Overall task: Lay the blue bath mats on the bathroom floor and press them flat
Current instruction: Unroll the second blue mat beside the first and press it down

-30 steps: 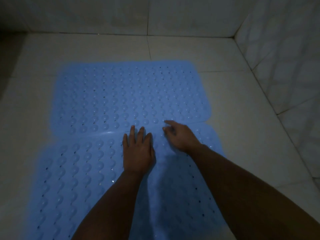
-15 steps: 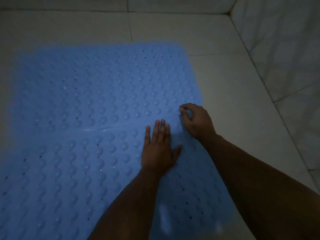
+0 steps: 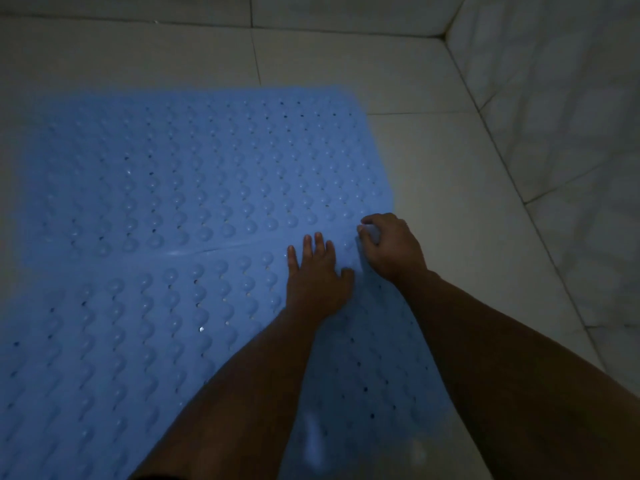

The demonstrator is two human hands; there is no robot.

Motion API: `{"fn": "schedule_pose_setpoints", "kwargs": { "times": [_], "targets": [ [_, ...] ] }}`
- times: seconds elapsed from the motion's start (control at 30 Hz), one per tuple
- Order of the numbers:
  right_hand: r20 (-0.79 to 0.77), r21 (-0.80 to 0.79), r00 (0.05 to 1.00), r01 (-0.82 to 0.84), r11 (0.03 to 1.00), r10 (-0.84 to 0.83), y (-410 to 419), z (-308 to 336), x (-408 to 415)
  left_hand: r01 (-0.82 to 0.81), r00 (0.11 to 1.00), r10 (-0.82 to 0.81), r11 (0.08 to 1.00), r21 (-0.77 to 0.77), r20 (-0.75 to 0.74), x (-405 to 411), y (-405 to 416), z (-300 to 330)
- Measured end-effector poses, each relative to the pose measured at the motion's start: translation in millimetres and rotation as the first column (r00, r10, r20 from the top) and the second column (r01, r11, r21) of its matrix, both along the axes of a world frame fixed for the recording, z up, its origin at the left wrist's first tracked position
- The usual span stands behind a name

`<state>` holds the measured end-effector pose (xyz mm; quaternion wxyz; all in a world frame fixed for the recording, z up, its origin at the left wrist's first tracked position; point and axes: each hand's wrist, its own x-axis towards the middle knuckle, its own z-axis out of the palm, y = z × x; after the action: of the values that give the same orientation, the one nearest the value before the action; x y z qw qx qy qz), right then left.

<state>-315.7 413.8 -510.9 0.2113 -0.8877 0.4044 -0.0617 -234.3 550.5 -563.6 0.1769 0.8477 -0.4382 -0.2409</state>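
Observation:
Two blue bath mats with rows of bumps and small holes lie on the pale tiled floor. The far mat and the near mat meet along a seam across the middle. My left hand lies palm down, fingers spread, on the near mat just below the seam. My right hand is beside it to the right, fingers curled and pinching the mat's edge where the two mats meet near their right side.
Pale floor tiles stretch to the right of the mats and behind them. A tiled wall rises on the right, and another wall runs along the back. The light is dim.
Both hands have shifted rightward along the seam between the mats. The right hand has gone from the middle of the seam to the mats' right edge, and its fingers have curled onto it.

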Motion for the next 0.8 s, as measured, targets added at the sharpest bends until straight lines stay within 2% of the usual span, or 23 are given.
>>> {"fn": "schedule_pose_setpoints", "kwargs": {
  "times": [0.07, 0.17, 0.3, 0.57, 0.67, 0.8],
  "targets": [
    [-0.095, -0.017, 0.994, -0.059, 0.998, 0.057, 13, -12, -5, -0.018, 0.998, 0.017, 0.999, -0.027, -0.053, 13, 2, 0],
    [-0.267, -0.004, 0.936, -0.241, 0.971, 0.231, 38, -48, -14, -0.091, 0.995, 0.095, 0.991, -0.097, 0.041, 19, 28, -2],
    [-0.347, -0.012, 0.883, -0.342, 0.94, 0.316, 45, -69, -22, -0.075, 0.989, 0.09, 0.988, -0.132, 0.117, 14, 39, -1],
    [-0.231, -0.197, 0.943, -0.287, 0.937, 0.24, 52, -96, -27, -0.098, 0.963, 0.152, 0.967, -0.235, 0.222, 21, 45, -14],
    [-0.199, -0.218, 0.949, -0.288, 0.933, 0.246, 49, -102, -26, -0.041, 0.944, 0.107, 0.976, -0.213, 0.31, 18, 51, -23],
    [-0.189, -0.209, 0.951, -0.281, 0.937, 0.243, 49, -106, -27, -0.008, 0.934, 0.078, 0.98, -0.197, 0.348, 13, 48, -30]
  ]
}}
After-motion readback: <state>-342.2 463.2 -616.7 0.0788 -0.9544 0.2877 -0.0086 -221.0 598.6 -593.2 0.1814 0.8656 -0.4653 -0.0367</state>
